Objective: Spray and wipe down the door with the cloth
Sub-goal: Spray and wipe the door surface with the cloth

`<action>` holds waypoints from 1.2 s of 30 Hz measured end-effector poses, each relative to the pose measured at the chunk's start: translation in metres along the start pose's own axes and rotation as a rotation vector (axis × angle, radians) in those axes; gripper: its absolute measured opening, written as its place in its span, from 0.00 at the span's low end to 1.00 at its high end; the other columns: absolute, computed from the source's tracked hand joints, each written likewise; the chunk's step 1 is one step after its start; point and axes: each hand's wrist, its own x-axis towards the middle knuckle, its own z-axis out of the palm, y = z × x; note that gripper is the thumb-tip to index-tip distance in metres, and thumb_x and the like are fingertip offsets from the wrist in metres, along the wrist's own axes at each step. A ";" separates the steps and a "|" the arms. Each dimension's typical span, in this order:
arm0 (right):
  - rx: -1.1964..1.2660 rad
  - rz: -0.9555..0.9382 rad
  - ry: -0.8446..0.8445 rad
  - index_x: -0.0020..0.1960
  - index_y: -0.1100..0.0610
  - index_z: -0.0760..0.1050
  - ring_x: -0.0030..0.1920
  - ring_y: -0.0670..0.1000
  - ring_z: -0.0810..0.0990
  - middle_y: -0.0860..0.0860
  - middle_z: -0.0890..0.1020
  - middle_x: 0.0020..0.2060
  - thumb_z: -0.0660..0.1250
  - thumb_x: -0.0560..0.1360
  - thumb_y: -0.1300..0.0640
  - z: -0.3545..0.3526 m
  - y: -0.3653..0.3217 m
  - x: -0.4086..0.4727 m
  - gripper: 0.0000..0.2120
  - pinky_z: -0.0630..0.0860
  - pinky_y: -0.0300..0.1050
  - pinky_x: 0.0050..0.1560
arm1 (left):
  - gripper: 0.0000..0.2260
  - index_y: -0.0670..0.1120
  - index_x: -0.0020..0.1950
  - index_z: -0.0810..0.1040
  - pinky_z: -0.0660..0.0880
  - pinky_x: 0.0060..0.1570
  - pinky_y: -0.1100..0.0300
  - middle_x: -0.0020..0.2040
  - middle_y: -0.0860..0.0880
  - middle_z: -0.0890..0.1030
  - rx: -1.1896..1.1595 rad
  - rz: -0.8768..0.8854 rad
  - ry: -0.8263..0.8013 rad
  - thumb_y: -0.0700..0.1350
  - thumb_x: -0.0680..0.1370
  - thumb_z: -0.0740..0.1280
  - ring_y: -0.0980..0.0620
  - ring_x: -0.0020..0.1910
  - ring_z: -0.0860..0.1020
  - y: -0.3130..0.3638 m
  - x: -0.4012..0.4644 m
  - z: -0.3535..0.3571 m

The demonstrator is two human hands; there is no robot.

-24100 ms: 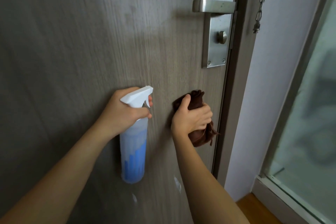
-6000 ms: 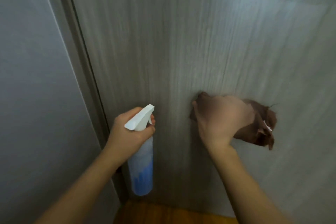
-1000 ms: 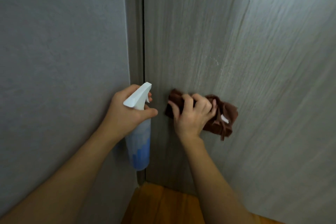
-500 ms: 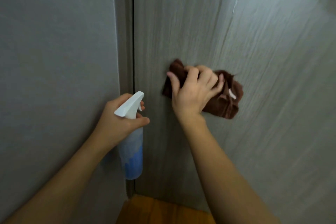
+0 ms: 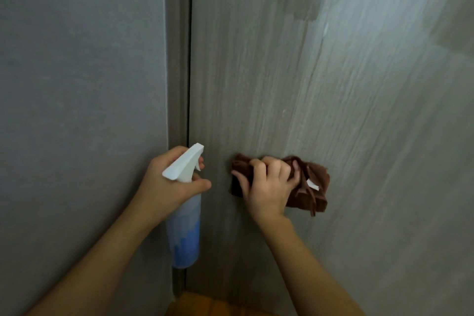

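The door (image 5: 333, 110) fills the right side; its hinge edge runs beside the grey wall (image 5: 77, 110). A lighter, streaked band crosses its upper right part, probably wet from wiping. Half a second ago the cloth (image 5: 311, 185) was higher; now it is lower, near the hinge edge, so I judge the strokes go up and down along this edge. The spray bottle (image 5: 184, 233) hangs upright, long axis vertical, nozzle pointing toward the door. The left hand (image 5: 166, 185) grasps its neck. The right hand (image 5: 266, 187) clutches the bunched cloth and presses it on the door.
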 end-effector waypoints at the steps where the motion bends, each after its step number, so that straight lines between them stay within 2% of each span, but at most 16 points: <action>1: -0.007 -0.008 -0.003 0.47 0.54 0.75 0.48 0.56 0.70 0.52 0.72 0.47 0.65 0.73 0.39 -0.002 0.001 0.006 0.18 0.62 0.59 0.60 | 0.15 0.43 0.42 0.79 0.77 0.38 0.63 0.42 0.47 0.82 0.003 -0.003 0.004 0.44 0.60 0.77 0.53 0.35 0.80 0.000 0.000 0.000; 4: -0.020 0.018 0.023 0.45 0.56 0.79 0.48 0.56 0.69 0.55 0.78 0.43 0.65 0.73 0.39 -0.009 0.000 0.040 0.19 0.61 0.60 0.62 | 0.12 0.41 0.42 0.78 0.76 0.38 0.64 0.42 0.47 0.81 0.008 0.003 0.032 0.40 0.62 0.76 0.55 0.34 0.79 0.002 0.003 0.001; 8: -0.014 0.114 0.109 0.46 0.56 0.78 0.50 0.57 0.68 0.57 0.78 0.44 0.67 0.73 0.40 -0.017 -0.009 0.115 0.19 0.58 0.60 0.65 | 0.12 0.41 0.42 0.78 0.76 0.38 0.64 0.42 0.47 0.81 0.021 0.005 0.022 0.34 0.64 0.78 0.55 0.35 0.79 0.004 0.005 0.001; 12: 0.004 0.140 0.118 0.47 0.56 0.79 0.51 0.56 0.68 0.56 0.78 0.45 0.70 0.73 0.40 -0.022 -0.014 0.141 0.18 0.58 0.61 0.67 | 0.13 0.41 0.42 0.78 0.76 0.37 0.66 0.42 0.47 0.81 0.008 -0.002 0.044 0.40 0.61 0.76 0.55 0.34 0.79 0.005 0.007 0.001; 15: -0.016 0.026 0.041 0.49 0.56 0.79 0.52 0.57 0.69 0.56 0.78 0.47 0.70 0.72 0.38 -0.023 -0.004 0.113 0.21 0.59 0.61 0.66 | 0.12 0.43 0.42 0.79 0.76 0.37 0.65 0.43 0.47 0.81 0.004 -0.004 0.046 0.41 0.61 0.75 0.55 0.34 0.79 0.008 0.008 0.002; 18: -0.066 -0.140 -0.027 0.51 0.55 0.78 0.54 0.58 0.70 0.55 0.74 0.52 0.71 0.69 0.36 -0.023 0.012 0.073 0.24 0.61 0.61 0.62 | 0.13 0.48 0.42 0.80 0.78 0.39 0.64 0.44 0.48 0.82 0.014 0.014 0.035 0.43 0.61 0.77 0.53 0.36 0.81 0.012 0.008 0.002; 21: -0.082 -0.282 -0.060 0.54 0.53 0.72 0.54 0.57 0.71 0.53 0.70 0.54 0.70 0.69 0.37 -0.023 0.026 0.055 0.24 0.63 0.58 0.57 | 0.18 0.46 0.44 0.80 0.78 0.40 0.65 0.44 0.47 0.83 -0.004 0.047 0.035 0.51 0.58 0.76 0.53 0.38 0.82 0.019 0.010 0.001; 24: -0.110 -0.339 -0.080 0.54 0.53 0.69 0.53 0.56 0.70 0.52 0.69 0.53 0.68 0.68 0.39 -0.027 0.029 0.062 0.23 0.63 0.56 0.54 | 0.20 0.45 0.45 0.81 0.77 0.42 0.67 0.43 0.48 0.83 0.007 0.068 0.020 0.54 0.58 0.75 0.55 0.41 0.82 0.029 0.013 0.004; 27: -0.103 -0.283 -0.044 0.53 0.53 0.69 0.52 0.56 0.69 0.52 0.68 0.52 0.70 0.67 0.40 -0.034 0.032 0.088 0.23 0.62 0.58 0.57 | 0.18 0.48 0.42 0.81 0.77 0.40 0.65 0.43 0.47 0.83 0.005 0.072 -0.007 0.54 0.57 0.74 0.55 0.38 0.81 0.048 0.022 0.013; 30: -0.103 -0.186 0.015 0.50 0.54 0.74 0.51 0.57 0.69 0.53 0.71 0.50 0.70 0.67 0.41 -0.042 0.036 0.132 0.20 0.60 0.62 0.62 | 0.16 0.51 0.41 0.80 0.78 0.40 0.60 0.42 0.46 0.82 0.025 0.088 -0.036 0.54 0.57 0.74 0.50 0.37 0.82 0.071 0.041 0.021; 33: -0.110 -0.138 0.035 0.48 0.56 0.77 0.50 0.58 0.68 0.56 0.76 0.47 0.76 0.65 0.42 -0.055 0.042 0.181 0.21 0.59 0.62 0.62 | 0.15 0.51 0.40 0.80 0.78 0.42 0.55 0.42 0.47 0.83 0.027 0.129 -0.050 0.53 0.56 0.74 0.48 0.38 0.82 0.099 0.068 0.027; 36: -0.114 -0.131 0.063 0.47 0.56 0.77 0.50 0.58 0.68 0.56 0.77 0.46 0.77 0.65 0.43 -0.068 0.055 0.226 0.21 0.59 0.63 0.61 | 0.15 0.49 0.39 0.80 0.77 0.42 0.56 0.41 0.48 0.83 0.019 0.183 -0.059 0.53 0.55 0.74 0.50 0.39 0.82 0.133 0.097 0.036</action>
